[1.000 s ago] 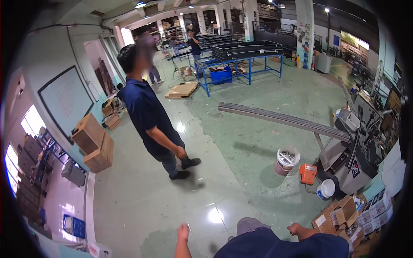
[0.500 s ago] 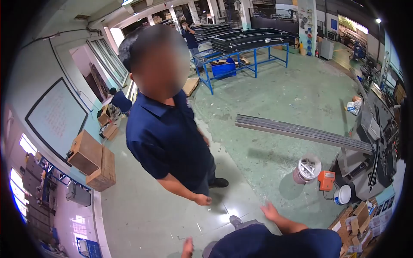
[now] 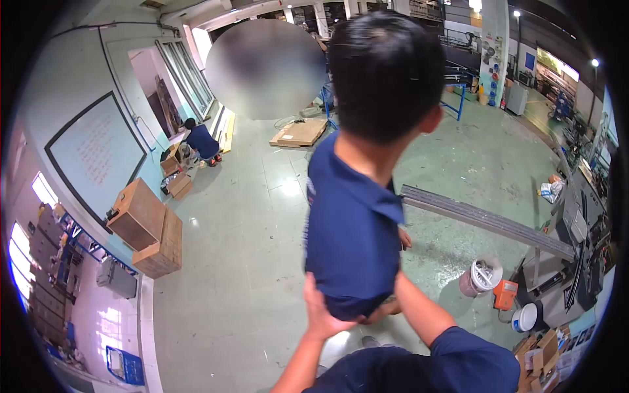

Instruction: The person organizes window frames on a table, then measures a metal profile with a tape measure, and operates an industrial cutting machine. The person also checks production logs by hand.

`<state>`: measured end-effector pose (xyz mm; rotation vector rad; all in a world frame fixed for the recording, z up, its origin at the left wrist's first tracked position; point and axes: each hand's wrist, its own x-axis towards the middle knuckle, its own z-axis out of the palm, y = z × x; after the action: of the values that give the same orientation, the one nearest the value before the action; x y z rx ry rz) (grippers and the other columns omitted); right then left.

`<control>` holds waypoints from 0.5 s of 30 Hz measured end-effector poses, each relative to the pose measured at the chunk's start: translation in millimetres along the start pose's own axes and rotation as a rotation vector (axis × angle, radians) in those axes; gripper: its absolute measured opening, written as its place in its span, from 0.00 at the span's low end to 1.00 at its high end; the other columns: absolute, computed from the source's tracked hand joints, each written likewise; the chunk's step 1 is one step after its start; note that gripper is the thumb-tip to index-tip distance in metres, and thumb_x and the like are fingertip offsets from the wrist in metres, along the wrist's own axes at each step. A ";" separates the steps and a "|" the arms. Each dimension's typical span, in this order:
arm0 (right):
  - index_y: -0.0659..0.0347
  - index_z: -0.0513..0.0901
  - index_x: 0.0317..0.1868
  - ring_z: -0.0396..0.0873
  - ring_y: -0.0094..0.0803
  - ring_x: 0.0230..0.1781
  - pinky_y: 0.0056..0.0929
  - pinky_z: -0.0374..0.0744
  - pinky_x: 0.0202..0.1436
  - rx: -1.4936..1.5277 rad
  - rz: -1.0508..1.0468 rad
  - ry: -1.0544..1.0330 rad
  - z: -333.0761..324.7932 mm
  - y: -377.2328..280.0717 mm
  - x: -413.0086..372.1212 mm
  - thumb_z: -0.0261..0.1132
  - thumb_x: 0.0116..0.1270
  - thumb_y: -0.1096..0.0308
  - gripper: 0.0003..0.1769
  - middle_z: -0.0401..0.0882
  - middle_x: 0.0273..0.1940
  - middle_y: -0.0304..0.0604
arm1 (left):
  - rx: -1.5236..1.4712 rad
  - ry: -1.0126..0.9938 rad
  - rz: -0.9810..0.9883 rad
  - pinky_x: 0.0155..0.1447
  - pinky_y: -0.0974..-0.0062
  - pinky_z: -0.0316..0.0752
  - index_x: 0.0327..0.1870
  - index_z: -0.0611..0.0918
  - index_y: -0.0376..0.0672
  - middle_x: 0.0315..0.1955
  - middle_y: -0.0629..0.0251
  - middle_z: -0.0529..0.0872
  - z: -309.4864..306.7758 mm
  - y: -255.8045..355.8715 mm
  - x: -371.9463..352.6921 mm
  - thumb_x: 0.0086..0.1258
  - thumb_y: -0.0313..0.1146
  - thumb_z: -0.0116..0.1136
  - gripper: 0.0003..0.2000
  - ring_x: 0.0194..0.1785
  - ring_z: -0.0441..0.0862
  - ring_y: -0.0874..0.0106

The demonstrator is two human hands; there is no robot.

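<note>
A co-worker in a navy shirt stands close in front, the head turned away. My left hand touches the lower left side of the shirt and sleeve, its fingers wrapped round the cloth or arm. On the other side, my right hand reaches to the co-worker's arm near the sleeve; its fingers are mostly hidden. One of the co-worker's hands shows to the right of the shirt.
Long metal profiles extend right to a machine. Near them are a bucket of scraps, an orange box and a white bucket. Wooden boxes stand left; another person crouches behind.
The co-worker has moved right and turned away. Both my hands have come up from low in the view to the co-worker's arm area. The view has shifted slightly left.
</note>
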<state>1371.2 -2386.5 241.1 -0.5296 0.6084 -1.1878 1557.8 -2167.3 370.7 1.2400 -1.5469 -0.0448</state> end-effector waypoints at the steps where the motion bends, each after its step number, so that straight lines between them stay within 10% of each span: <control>1: 0.58 0.61 0.84 0.62 0.39 0.82 0.35 0.56 0.86 -0.008 -0.009 0.029 -11.5 -7.4 -6.7 0.45 0.82 0.31 0.45 0.66 0.80 0.43 | 0.005 -0.019 0.198 0.79 0.42 0.62 0.87 0.51 0.51 0.82 0.35 0.54 -8.8 0.6 -0.3 0.49 0.57 0.86 0.66 0.80 0.62 0.38; 4: 0.57 0.63 0.83 0.64 0.39 0.81 0.36 0.57 0.85 -0.038 -0.047 0.129 -49.7 -26.0 -34.3 0.45 0.82 0.30 0.45 0.68 0.79 0.42 | -0.125 -0.120 0.074 0.78 0.49 0.68 0.84 0.62 0.47 0.78 0.41 0.68 -57.7 -2.5 -21.8 0.62 0.42 0.79 0.49 0.78 0.70 0.43; 12: 0.56 0.67 0.81 0.68 0.38 0.79 0.38 0.61 0.84 -0.164 -0.177 0.400 -148.6 -77.9 -121.8 0.46 0.81 0.28 0.45 0.73 0.76 0.40 | 0.049 -0.308 -0.858 0.71 0.59 0.76 0.76 0.74 0.39 0.68 0.45 0.81 -247.9 -141.2 -230.1 0.72 0.46 0.69 0.35 0.68 0.81 0.51; 14: 0.53 0.79 0.68 0.84 0.28 0.53 0.37 0.81 0.53 -0.371 -0.316 0.814 -105.6 -78.7 -168.6 0.49 0.79 0.28 0.39 0.85 0.56 0.38 | 0.054 -0.329 -1.076 0.69 0.59 0.77 0.77 0.74 0.40 0.67 0.44 0.82 -287.4 -161.5 -268.7 0.74 0.49 0.67 0.35 0.67 0.83 0.52; 15: 0.52 0.81 0.63 0.86 0.26 0.43 0.23 0.73 0.34 -0.365 -0.259 0.746 -182.1 -73.2 -184.0 0.53 0.74 0.23 0.41 0.89 0.48 0.38 | 0.039 -0.333 -1.167 0.69 0.59 0.77 0.77 0.74 0.41 0.67 0.44 0.82 -301.7 -174.5 -283.8 0.74 0.50 0.66 0.35 0.67 0.83 0.53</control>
<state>1150.1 -2243.3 186.3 -0.4693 1.4466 -1.5338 1853.2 -1880.9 189.9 2.0811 -0.8776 -1.0099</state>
